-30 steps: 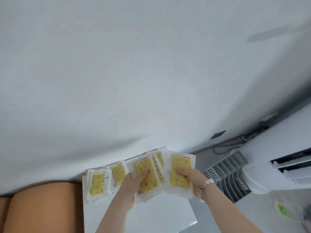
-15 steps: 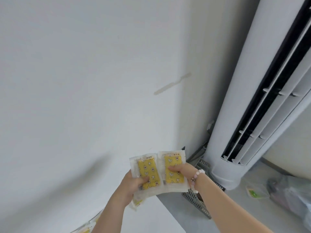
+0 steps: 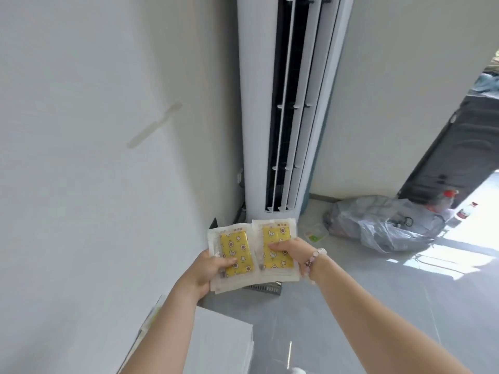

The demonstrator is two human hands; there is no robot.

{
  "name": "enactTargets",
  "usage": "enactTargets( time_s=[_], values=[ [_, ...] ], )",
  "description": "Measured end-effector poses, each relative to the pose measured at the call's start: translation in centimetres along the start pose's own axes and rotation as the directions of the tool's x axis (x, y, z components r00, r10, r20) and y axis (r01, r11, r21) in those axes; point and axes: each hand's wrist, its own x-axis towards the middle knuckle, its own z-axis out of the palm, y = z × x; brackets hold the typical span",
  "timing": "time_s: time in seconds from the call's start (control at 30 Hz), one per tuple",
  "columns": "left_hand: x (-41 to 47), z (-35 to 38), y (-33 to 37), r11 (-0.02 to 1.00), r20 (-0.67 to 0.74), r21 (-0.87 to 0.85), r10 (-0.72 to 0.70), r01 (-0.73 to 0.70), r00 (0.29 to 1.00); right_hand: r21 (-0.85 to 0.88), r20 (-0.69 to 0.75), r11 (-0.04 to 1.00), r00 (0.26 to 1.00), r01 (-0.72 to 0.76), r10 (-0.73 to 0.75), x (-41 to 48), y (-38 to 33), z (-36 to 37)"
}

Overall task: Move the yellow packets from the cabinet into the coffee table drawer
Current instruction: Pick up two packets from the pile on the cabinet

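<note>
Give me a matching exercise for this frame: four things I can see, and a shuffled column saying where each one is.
Things:
1. yellow packets
2. bead bracelet
3. grey plastic bag
4. strip of tape

Places:
A. stuck to the wall
B. gripped by the left hand and the right hand
C. on the floor, right of the tower air conditioner
D. worn around the right wrist

Pairs: 1-B, 2-D, 3-C, 4-A
</note>
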Motion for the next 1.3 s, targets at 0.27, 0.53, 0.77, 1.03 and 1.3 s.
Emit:
enactTargets(
  time_s=[0.27,0.53,0.77,1.03,1.3],
  values=[
    [3.1,10.5,-0.5,0.980,0.320,0.201,-0.066,0.001,0.945,0.212,-0.256,0.977,0.967,0.036,0.020,-5.9,4.3,-9.0],
    [3.3,23.7,-2.7,0.928,0.518,0.373,-0.186,-0.025,0.835,0.438,-0.467,0.885,0.881,0.154,0.078,-14.6,10.6,-17.6],
    [-0.3,37.5,-8.6,0.865,0.629,0.502,-0.339,-0.031,0.699,0.522,-0.616,0.824,0.766,0.219,0.186,-24.9,19.4,-24.8],
    [-8.9,52.7,-17.5,0.772,0.695,0.619,-0.450,-0.148,0.561,0.573,-0.755,0.719,0.595,0.394,0.275,-39.1,30.5,-30.3],
    [-19.3,64.7,-27.5,0.653,0.691,0.715,-0.605,-0.251,0.394,0.538,-0.842,0.636,0.385,0.553,0.378,-52.0,41.9,-32.4]
  ],
)
